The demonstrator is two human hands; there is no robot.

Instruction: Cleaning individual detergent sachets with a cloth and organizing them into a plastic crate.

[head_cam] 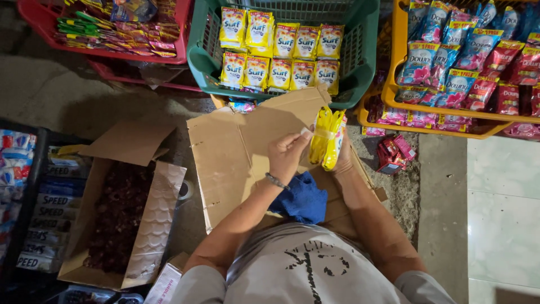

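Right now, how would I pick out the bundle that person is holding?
Find the green basket at top centre; just below it lies flattened cardboard. Above the cardboard, the right hand grips a bundle of yellow sachets while the left hand pinches its strip. It alone is outside any basket.

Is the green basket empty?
No, the green basket holds two rows of yellow sachets.

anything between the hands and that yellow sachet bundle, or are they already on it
Nothing visible stands between them. The right hand grips the yellow sachet bundle from behind, and the left hand has its fingers at the pale band around it, over the flattened cardboard.
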